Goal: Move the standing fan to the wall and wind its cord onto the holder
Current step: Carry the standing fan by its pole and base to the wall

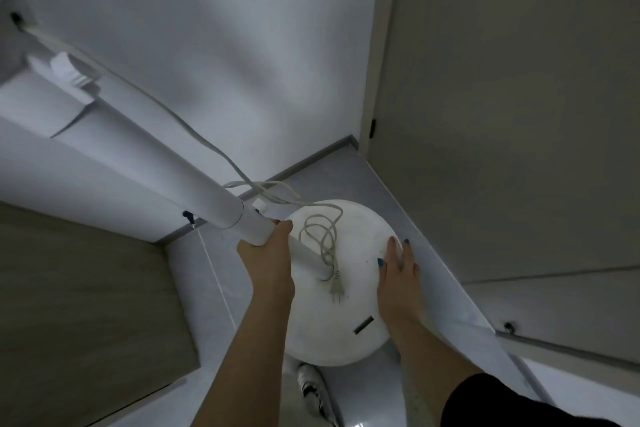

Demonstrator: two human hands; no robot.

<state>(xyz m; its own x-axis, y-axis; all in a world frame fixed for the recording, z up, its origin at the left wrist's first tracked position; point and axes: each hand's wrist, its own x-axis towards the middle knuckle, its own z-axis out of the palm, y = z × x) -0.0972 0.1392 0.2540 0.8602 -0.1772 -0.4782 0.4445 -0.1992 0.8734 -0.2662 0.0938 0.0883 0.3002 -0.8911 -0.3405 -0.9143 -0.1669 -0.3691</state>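
Near the wall corner, your left hand is wrapped round the fan pole, right hand spread flat on the base; cord w/ plug lies loose on top.

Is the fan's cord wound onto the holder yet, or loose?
Loose. The cord lies in slack loops on the round base, its plug lying free beside the pole.

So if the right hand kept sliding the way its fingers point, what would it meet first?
Probably the far rim of the fan base, then the floor strip before the wall; the right hand lies flat there. Depth is unclear.
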